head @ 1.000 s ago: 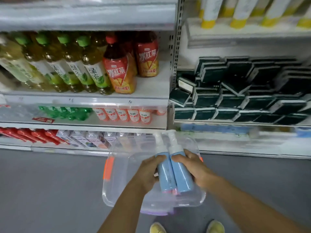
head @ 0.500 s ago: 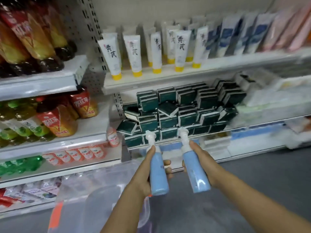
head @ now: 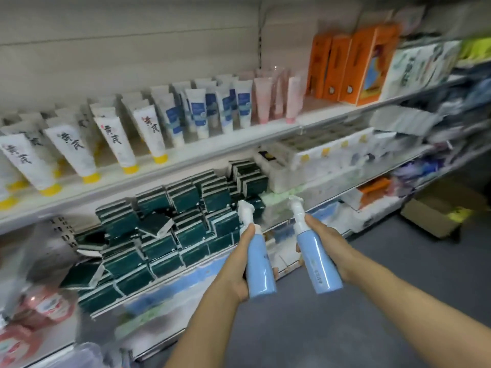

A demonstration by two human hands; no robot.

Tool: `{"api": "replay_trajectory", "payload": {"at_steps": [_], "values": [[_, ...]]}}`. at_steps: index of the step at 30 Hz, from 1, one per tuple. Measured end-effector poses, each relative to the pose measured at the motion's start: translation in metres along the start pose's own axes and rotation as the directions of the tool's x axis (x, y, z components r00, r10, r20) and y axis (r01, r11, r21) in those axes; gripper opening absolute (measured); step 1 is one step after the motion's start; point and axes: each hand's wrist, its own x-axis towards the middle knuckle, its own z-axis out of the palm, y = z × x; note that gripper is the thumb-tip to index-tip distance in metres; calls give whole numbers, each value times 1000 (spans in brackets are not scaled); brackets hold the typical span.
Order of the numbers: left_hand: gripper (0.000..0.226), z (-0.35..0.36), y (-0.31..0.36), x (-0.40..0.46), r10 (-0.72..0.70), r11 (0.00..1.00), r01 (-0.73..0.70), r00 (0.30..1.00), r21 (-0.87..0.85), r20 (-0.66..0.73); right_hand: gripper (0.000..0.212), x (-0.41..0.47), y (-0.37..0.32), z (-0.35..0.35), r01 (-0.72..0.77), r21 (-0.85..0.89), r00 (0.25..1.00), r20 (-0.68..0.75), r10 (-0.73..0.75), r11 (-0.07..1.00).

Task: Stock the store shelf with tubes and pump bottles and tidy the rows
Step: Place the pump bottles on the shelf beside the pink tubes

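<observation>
I hold two light-blue pump bottles with white pump heads upright in front of the shelves. My left hand [head: 237,264] grips the left pump bottle [head: 260,272] round its body. My right hand [head: 332,245] grips the right pump bottle [head: 317,264], tilted slightly left. Above them, the upper shelf [head: 239,144] carries rows of white tubes with yellow caps [head: 117,144], white-and-blue tubes [head: 199,115] and pink tubes [head: 265,102]. A bare stretch of that shelf lies right of the pink tubes.
Dark green boxes [head: 186,221] are piled unevenly on the shelf below the tubes. Orange cartons [head: 353,65] stand at the upper right. White packaged goods [head: 318,160] fill the right shelves. A cardboard box [head: 435,216] sits on the grey floor at right.
The view has swung up and to the right, from the drink shelves and the clear bin to the tube shelf. My hands separated the two bottles and raised them toward the shelves.
</observation>
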Motion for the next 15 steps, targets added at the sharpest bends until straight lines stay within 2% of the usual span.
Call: {"api": "replay_trajectory", "payload": {"at_steps": [5, 9, 15], "values": [[62, 66, 10, 31, -15, 996, 11, 998, 86, 55, 48, 7, -28, -56, 18, 15, 994, -105, -17, 1000], [66, 112, 27, 59, 9, 991, -25, 993, 133, 119, 37, 22, -46, -91, 54, 60, 986, -162, -43, 997], [67, 169, 61, 105, 55, 977, -93, 979, 190, 195, 36, 62, -91, -123, 101, 35, 966, -244, -89, 994]]}}
